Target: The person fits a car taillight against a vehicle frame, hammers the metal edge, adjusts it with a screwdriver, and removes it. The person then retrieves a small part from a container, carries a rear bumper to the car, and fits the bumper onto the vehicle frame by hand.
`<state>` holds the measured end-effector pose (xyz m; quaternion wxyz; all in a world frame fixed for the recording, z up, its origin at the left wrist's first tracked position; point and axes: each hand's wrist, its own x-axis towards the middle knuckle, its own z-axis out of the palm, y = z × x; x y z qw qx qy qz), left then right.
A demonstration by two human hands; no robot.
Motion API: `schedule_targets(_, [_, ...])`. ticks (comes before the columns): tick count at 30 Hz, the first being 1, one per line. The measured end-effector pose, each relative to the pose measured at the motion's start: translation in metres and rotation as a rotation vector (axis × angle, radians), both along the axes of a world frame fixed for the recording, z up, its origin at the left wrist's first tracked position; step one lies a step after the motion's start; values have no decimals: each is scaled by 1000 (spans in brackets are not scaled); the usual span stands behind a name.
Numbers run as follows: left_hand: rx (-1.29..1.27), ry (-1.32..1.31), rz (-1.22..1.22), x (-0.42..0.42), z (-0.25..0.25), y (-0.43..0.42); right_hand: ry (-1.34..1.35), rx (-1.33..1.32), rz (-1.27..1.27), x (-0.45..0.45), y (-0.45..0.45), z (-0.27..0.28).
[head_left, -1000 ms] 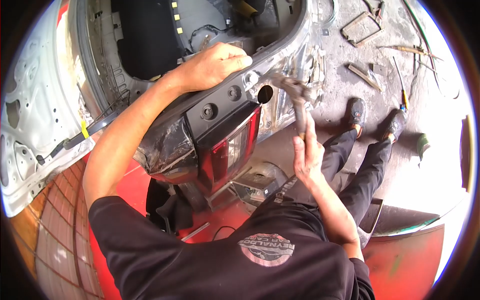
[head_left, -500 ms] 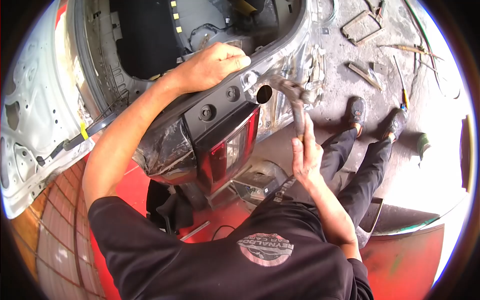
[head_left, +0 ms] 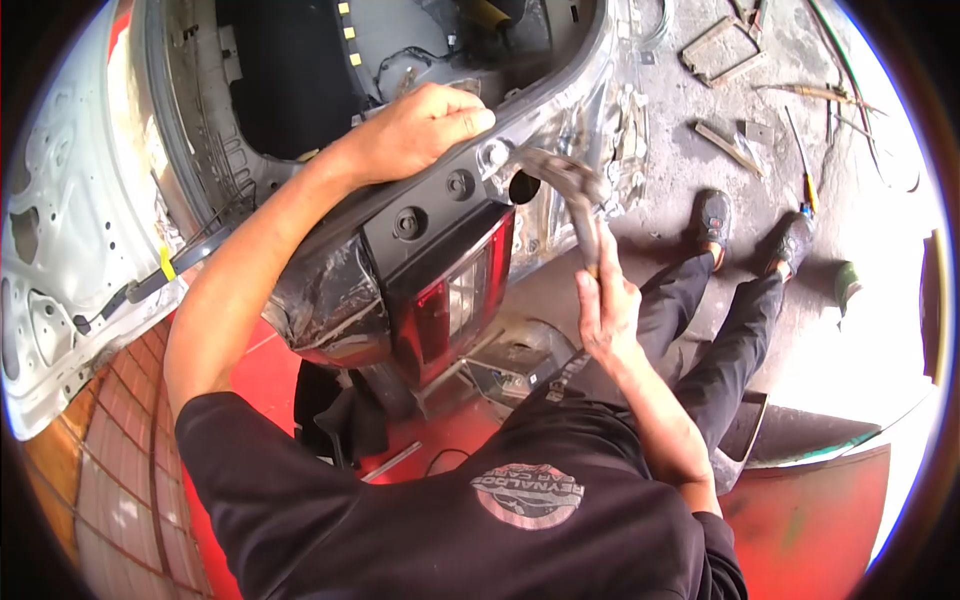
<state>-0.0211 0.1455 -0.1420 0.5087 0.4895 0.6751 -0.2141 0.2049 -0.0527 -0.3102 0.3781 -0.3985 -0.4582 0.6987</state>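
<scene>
My right hand (head_left: 612, 305) is closed round the handle of a claw hammer (head_left: 585, 225), with some fingers stretched along it. The hammer's head, a little blurred, hangs over a dark round hole (head_left: 523, 187) in the scraped metal panel (head_left: 575, 150); whether it touches the panel I cannot tell. My left hand (head_left: 425, 130) rests with curled fingers over the rim of the car's rear opening (head_left: 540, 95), its thumb along the edge. Below that hand, a red and clear tail light (head_left: 455, 295) sits in the body under a dark trim strip with two round fixings (head_left: 410, 223).
An open pale door panel (head_left: 70, 200) stands at the left. On the concrete floor at the right lie a metal frame (head_left: 722, 52), metal strips (head_left: 730, 148) and a yellow-handled screwdriver (head_left: 808, 185). Beneath the tail light is a grey metal box (head_left: 515, 365).
The hammer's head has swung slightly left over the round hole, with my right hand shifting a little left. My left hand keeps its place on the rim.
</scene>
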Motion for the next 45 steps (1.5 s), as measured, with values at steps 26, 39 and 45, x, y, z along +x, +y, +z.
schedule_targets(26, [38, -24, -49, 1, 1, 1, -29, 56, -22, -25, -2, -16])
schedule_targets(39, [61, 16, -61, 1, 2, 1, 3, 169, -324, -4, -25, -13])
schedule_targets(45, [123, -39, -103, -1, -3, 0, 3, 16, -7, -20, 7, -9])
